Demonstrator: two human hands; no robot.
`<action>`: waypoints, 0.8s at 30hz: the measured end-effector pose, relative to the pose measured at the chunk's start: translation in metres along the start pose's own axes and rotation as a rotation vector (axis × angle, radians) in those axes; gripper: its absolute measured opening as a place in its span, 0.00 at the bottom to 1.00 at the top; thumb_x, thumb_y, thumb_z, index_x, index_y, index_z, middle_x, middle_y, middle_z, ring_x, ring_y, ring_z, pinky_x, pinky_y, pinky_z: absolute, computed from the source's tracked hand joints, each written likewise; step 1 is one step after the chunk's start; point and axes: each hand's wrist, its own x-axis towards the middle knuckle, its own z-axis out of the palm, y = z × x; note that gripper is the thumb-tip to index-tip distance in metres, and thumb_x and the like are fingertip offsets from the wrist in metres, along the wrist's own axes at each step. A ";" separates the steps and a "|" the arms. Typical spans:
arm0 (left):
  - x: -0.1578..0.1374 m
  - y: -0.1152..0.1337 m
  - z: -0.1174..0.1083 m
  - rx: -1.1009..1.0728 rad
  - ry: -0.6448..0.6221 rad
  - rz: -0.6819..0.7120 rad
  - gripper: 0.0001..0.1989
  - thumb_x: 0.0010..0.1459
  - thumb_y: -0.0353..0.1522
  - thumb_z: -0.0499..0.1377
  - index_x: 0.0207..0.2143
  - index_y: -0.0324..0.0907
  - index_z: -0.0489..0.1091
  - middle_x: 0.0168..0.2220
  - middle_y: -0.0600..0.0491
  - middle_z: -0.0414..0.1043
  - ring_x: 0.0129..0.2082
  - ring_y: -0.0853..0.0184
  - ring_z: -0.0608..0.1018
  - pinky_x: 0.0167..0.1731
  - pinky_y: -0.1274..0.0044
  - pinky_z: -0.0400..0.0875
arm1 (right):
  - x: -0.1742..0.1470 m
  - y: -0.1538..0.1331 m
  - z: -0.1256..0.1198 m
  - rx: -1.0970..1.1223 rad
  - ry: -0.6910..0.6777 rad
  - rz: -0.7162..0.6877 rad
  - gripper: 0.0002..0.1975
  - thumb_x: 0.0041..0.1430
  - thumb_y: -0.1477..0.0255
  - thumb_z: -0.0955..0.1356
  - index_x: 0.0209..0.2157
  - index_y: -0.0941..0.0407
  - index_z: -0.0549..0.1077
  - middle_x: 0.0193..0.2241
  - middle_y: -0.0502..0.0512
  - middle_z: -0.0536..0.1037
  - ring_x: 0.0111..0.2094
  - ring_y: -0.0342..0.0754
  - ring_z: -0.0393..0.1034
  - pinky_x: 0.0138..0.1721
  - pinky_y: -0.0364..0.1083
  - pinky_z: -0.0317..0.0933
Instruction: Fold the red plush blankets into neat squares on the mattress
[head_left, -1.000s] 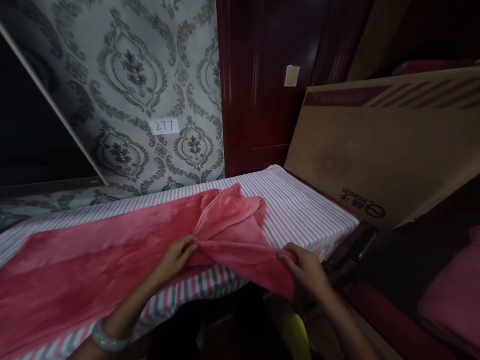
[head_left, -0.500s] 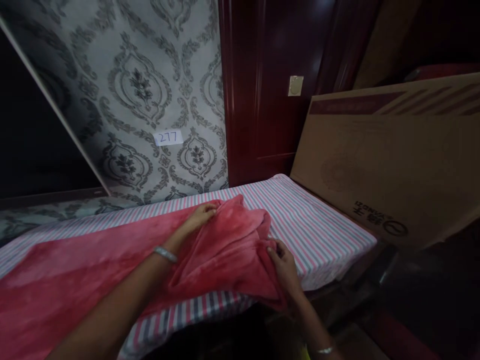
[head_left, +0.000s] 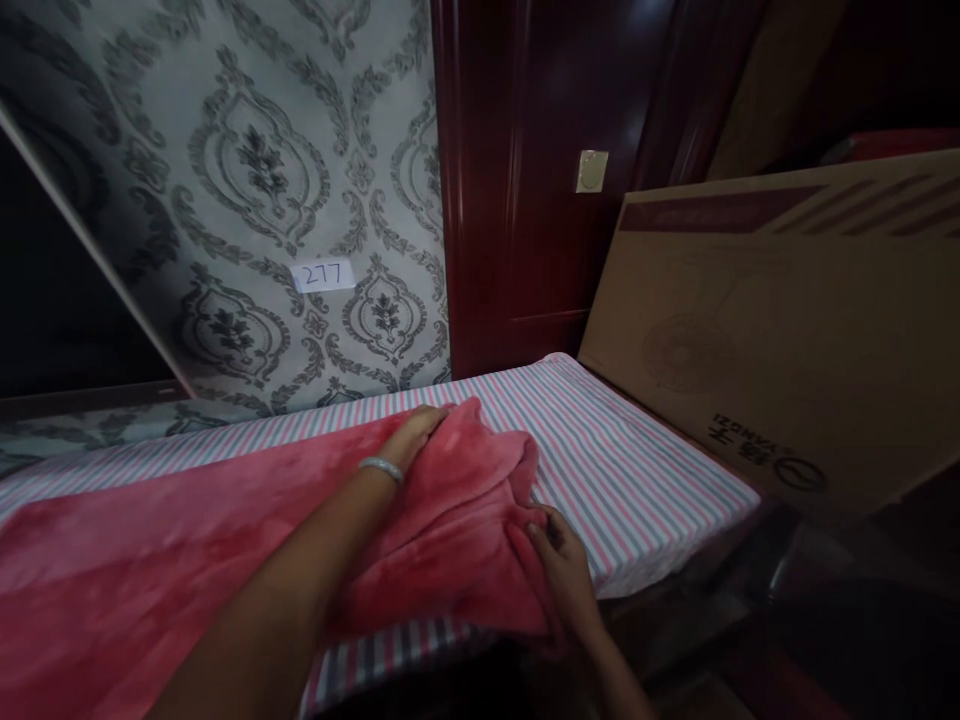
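Note:
A plush red blanket (head_left: pixel 247 530) lies lengthwise over a striped cloth (head_left: pixel 622 440) in pink, white and grey, its right end bunched into loose folds. At the far side of those folds, my left hand (head_left: pixel 420 430) is closed on the blanket, its fingertips partly hidden by the fabric. My right hand (head_left: pixel 564 560) pinches the blanket's right end between thumb and fingers, close to the front edge of the striped surface. On the left wrist is a silver-coloured bangle (head_left: pixel 381 467).
A large cardboard box (head_left: pixel 750 340) leans at the right, beside the striped surface. Behind stand a dark red door (head_left: pixel 517 200) and a patterned wall (head_left: pixel 285 230) with a paper label (head_left: pixel 323 275) reading 277. A dark screen (head_left: pixel 60 290) is at the left.
My left hand has moved slightly right and its fingers reach further into the folds. My right hand has shifted a little lower, still on the blanket. The camera view has moved slightly.

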 end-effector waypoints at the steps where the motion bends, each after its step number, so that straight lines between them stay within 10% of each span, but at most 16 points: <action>1: -0.001 0.005 -0.001 -0.006 0.000 0.000 0.14 0.55 0.42 0.63 0.24 0.42 0.69 0.21 0.55 0.71 0.24 0.68 0.71 0.28 0.74 0.67 | 0.001 -0.001 -0.001 -0.009 -0.011 -0.001 0.23 0.55 0.50 0.71 0.40 0.55 0.78 0.38 0.58 0.82 0.42 0.57 0.76 0.46 0.52 0.70; 6: -0.020 0.046 -0.015 -0.002 0.048 0.133 0.07 0.48 0.35 0.63 0.29 0.41 0.72 0.29 0.56 0.73 0.34 0.66 0.73 0.39 0.75 0.69 | 0.006 -0.030 -0.003 -0.088 0.003 -0.138 0.20 0.57 0.54 0.70 0.41 0.55 0.79 0.39 0.58 0.82 0.43 0.57 0.76 0.46 0.52 0.69; 16: -0.116 0.083 -0.024 -0.167 -0.327 0.256 0.18 0.51 0.45 0.65 0.37 0.41 0.74 0.35 0.54 0.76 0.35 0.65 0.76 0.37 0.76 0.70 | 0.021 -0.138 0.037 -0.189 -0.126 -0.640 0.08 0.64 0.66 0.67 0.40 0.49 0.80 0.44 0.56 0.79 0.50 0.55 0.72 0.56 0.55 0.65; 24: -0.143 0.089 -0.030 -0.043 -0.305 0.352 0.13 0.55 0.40 0.62 0.38 0.41 0.76 0.39 0.51 0.78 0.40 0.63 0.77 0.40 0.76 0.70 | 0.063 -0.137 0.036 -0.061 -0.350 -0.454 0.12 0.55 0.58 0.74 0.38 0.50 0.81 0.59 0.58 0.74 0.64 0.59 0.63 0.66 0.58 0.54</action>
